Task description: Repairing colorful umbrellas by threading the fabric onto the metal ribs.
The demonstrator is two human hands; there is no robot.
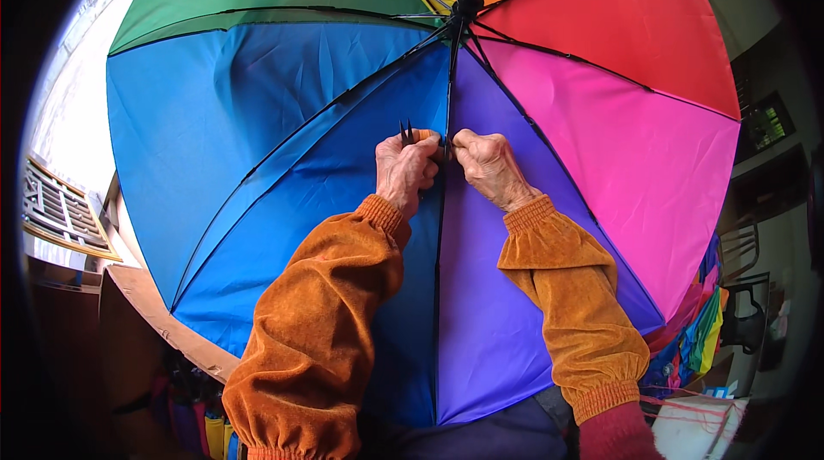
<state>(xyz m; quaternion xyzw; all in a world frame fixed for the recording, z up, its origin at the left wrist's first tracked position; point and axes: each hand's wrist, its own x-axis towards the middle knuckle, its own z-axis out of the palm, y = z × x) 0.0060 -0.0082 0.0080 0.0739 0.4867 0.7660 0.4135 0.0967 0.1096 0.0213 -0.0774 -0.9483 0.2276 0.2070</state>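
A large open umbrella [343,177] with rainbow-coloured panels fills the view, its inner side and dark ribs facing me. My left hand [402,170] is closed at the rib [439,288] between a blue and a purple panel. Two dark points, apparently of thread snips [406,131], stick up from its fingers; the rest is hidden. Close beside it, across the same rib, my right hand [491,170] is closed in a pinch. Whatever lies between its fingertips is too small to make out. Above both hands, the ribs meet at the black hub [466,7] on the shaft.
Orange-brown sleeve covers [326,323] wrap both forearms. A cardboard edge [172,323] runs under the umbrella at lower left. More colourful folded fabric [699,331] lies at the right, near a dark chair [747,314]. A barred window [64,211] stands at the left.
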